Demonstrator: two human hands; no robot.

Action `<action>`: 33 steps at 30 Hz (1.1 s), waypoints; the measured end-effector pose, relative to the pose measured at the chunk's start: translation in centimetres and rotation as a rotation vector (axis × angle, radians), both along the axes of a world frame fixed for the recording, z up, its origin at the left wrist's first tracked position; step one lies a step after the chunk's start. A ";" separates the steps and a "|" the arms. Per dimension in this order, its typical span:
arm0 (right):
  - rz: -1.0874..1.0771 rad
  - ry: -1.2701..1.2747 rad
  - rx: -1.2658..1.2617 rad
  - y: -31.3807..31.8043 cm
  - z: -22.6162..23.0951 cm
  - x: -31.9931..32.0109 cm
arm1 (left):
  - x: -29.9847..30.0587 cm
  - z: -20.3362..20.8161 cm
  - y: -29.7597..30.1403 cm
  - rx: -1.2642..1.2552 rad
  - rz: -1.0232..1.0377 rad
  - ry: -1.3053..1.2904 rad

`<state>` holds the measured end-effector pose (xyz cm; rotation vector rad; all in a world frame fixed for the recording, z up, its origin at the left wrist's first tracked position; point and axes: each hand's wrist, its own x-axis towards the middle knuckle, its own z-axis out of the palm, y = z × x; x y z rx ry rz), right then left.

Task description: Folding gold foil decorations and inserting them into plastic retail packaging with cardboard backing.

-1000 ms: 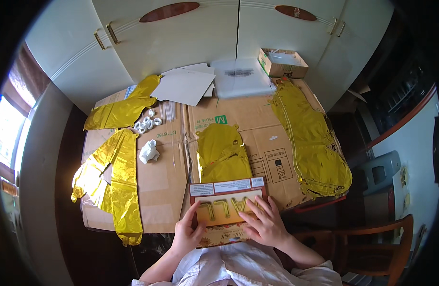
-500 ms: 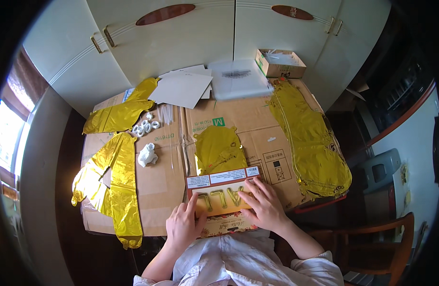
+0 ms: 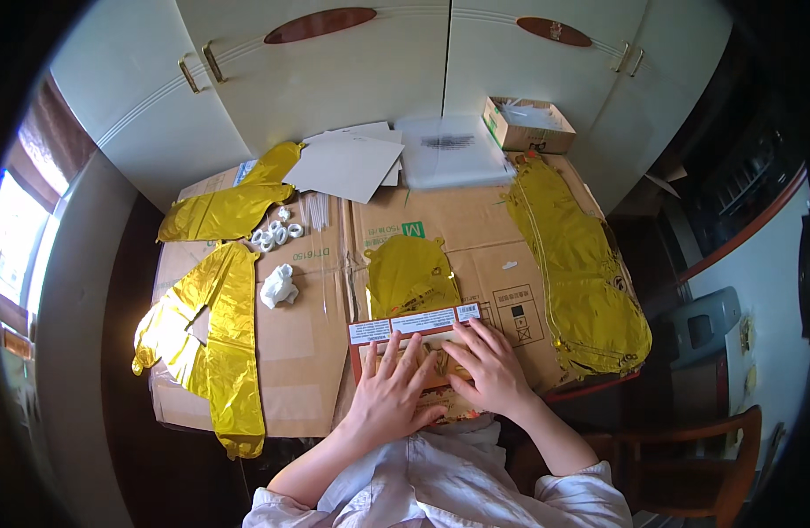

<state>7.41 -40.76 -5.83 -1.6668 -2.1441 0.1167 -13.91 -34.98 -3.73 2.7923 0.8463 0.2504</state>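
Note:
A printed card package (image 3: pixel 364 348), reddish with a white label strip along its far side, lies at the near edge of the cardboard-covered table. On its left part rests my left hand (image 3: pixel 393 384), fingers spread flat. My right hand (image 3: pixel 493 367) lies over its right part with fingers stretched out and apart. Both palms cover most of the printed front. Just beyond the package, a flat gold foil balloon (image 3: pixel 412 271) lies partly hidden under its far edge.
Flat gold foil balloons lie at left (image 3: pixel 232 352), far left (image 3: pixel 220 214) and right (image 3: pixel 581 273). Between them are white rolls (image 3: pixel 271 236), crumpled white plastic (image 3: pixel 279 286) and thin clear sticks (image 3: pixel 315 211). White sheets (image 3: pixel 348 163), clear bags (image 3: pixel 449 157) and an open box (image 3: pixel 530 128) stand at the back.
My left hand has moved right and away from me, from the package's left edge to spread flat over its front. My right hand stays on the package. The whole view has shifted slightly.

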 end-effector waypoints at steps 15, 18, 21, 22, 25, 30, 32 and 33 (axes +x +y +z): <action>-0.095 0.545 -0.136 10.0 -0.1 3.1 | 0.5 -1.3 -0.1 -0.009 0.019 0.074; -0.182 0.662 -0.336 12.9 0.7 2.9 | 0.4 -1.5 -0.1 0.003 0.014 0.069; -0.215 0.678 -0.411 14.6 1.2 2.6 | 0.4 -1.5 -0.1 0.007 0.021 0.069; -0.234 0.687 -0.414 14.9 0.9 2.9 | 0.4 -1.5 -0.1 0.007 0.019 0.067; -0.273 0.703 -0.412 15.3 0.3 3.6 | 0.4 -1.6 -0.1 0.010 0.016 0.055; -0.276 0.655 -0.440 14.5 0.9 3.2 | 0.3 -1.7 -0.2 0.019 0.018 0.059; -0.267 0.627 -0.435 14.4 1.3 2.7 | 0.3 -1.7 -0.2 0.017 0.022 0.054; -0.265 0.634 -0.439 14.3 1.4 2.5 | 0.3 -1.6 -0.2 0.015 0.022 0.051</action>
